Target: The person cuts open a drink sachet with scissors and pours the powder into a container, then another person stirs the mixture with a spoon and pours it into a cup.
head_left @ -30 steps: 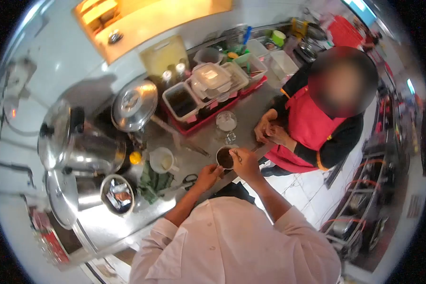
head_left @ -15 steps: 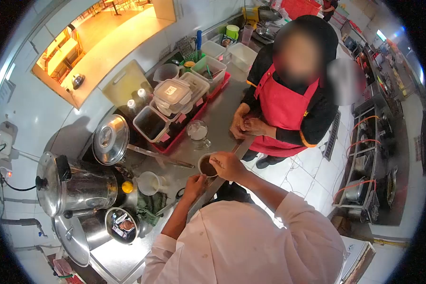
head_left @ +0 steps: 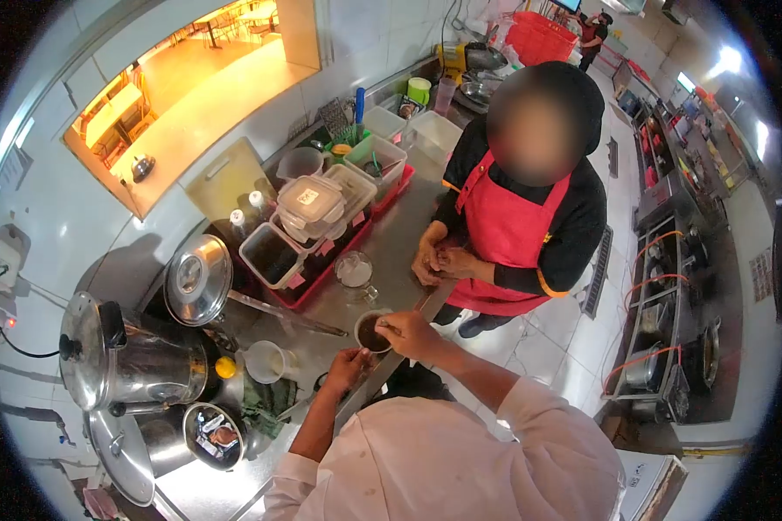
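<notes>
Left hand: fingers together, clamped on the side of a white cup. Right hand: fingers pinched together over the cup's mouth; whatever they pinch is too small to make out. Cup upright at the front edge of the metal bench, dark brown contents inside.

Just beyond the cup, a glass mug with something whitish in it. Left of the mug, a long metal utensil lies flat, its end near the cup. Further left, a pale pitcher, a crumpled green cloth near it, and a small yellow item beside a large steel pot. Nearer, a round vessel holds packets.

Behind the mug, a red tray bears plastic containers. To the right, a person in a red apron stands at the bench, hands near each other at its edge.
</notes>
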